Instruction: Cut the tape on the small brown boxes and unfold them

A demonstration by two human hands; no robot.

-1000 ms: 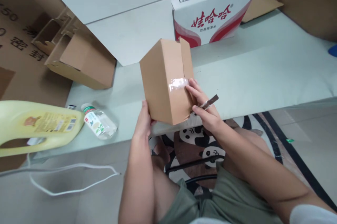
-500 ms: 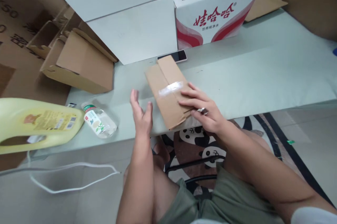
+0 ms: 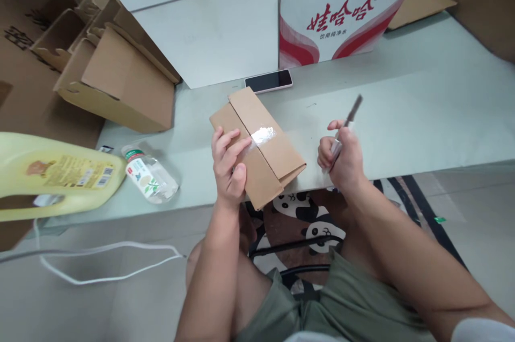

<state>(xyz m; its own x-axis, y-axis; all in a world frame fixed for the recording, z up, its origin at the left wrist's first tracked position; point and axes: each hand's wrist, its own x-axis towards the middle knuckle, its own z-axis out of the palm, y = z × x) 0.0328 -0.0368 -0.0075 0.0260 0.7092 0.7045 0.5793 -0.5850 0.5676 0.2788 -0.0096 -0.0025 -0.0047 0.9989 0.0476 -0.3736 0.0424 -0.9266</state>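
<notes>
A small brown cardboard box [image 3: 277, 157], flattened, lies on the pale table [image 3: 402, 111] at its near edge, with a strip of clear tape [image 3: 263, 134] across its seam. My left hand [image 3: 228, 168] rests flat on the box's left half, fingers spread toward the tape. My right hand [image 3: 341, 154] is off the box to its right, closed around a thin metal blade [image 3: 351, 112] that points up and away.
A phone [image 3: 269, 80] lies behind the box. A small plastic bottle [image 3: 148, 178] and a large yellow jug [image 3: 56, 176] lie at the left. Open brown cartons [image 3: 116, 79] sit at back left, white boxes [image 3: 209, 31] and a red-printed carton [image 3: 346, 15] behind. A white cable [image 3: 104, 261] hangs below.
The box went from held upright to lying flat on the table. My left hand came down onto it. My right hand left the box and moved right, the blade now raised.
</notes>
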